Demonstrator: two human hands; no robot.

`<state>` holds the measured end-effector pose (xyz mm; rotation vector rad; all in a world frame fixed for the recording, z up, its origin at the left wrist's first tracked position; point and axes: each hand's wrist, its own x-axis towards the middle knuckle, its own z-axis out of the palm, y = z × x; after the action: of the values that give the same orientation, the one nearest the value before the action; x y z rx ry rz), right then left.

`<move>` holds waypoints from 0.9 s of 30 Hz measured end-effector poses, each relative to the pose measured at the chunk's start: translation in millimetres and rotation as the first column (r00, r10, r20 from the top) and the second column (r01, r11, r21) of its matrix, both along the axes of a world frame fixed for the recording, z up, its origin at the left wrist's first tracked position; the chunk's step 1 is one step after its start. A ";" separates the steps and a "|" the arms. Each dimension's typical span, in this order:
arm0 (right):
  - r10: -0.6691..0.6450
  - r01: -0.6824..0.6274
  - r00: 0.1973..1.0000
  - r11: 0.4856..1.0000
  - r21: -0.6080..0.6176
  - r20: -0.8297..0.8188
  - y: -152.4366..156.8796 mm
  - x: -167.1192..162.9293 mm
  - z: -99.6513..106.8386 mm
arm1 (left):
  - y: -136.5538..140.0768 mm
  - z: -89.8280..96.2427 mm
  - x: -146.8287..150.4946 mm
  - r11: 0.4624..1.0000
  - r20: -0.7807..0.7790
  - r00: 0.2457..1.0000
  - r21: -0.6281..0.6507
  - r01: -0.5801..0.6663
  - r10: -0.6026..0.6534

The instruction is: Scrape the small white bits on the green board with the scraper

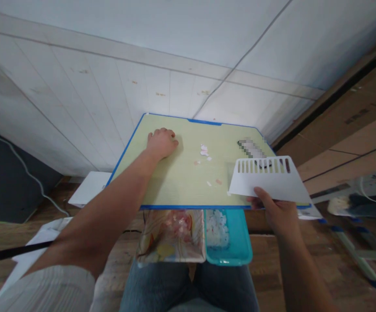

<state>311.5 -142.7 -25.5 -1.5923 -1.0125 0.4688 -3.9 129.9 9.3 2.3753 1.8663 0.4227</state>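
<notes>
My right hand grips the near edge of a flat white sheet, thumb on top and fingers underneath. A row of narrow slots runs along the sheet's far edge. It sits over the right front part of a pale yellow, blue-edged tabletop. On the left half of the tabletop rests my left hand, fingers loosely bent and apart, with nothing seen in it. Between the hands lie small white and pinkish scraps. Beyond the sheet is a blurred-out object, partly covered by it.
Below the table's front edge, a patterned tray with pinkish bits and a turquoise tub with white bits sit by my legs. A white wall with a cable stands behind. Cardboard boxes are at right.
</notes>
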 end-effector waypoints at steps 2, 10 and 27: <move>0.050 -0.051 0.999 0.998 -0.025 -0.018 -1.8 0.1 0.7 | -15.5 4.5 1.9 0.999 -0.041 0.998 -0.037 0.036 -0.038; 0.189 -0.189 0.972 0.982 0.012 -0.136 0.2 3.8 1.8 | -154.3 -18.6 -17.0 0.986 -0.056 0.984 -0.012 0.167 -0.167; 0.231 -0.226 0.966 0.973 0.054 -0.120 1.6 4.8 -1.0 | -191.7 -41.1 -30.0 0.962 -0.018 0.982 0.197 0.186 -0.187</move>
<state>316.3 -141.1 -26.5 -1.3984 -1.1079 0.6937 -33.9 -61.8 -31.7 2.6481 1.6487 0.6164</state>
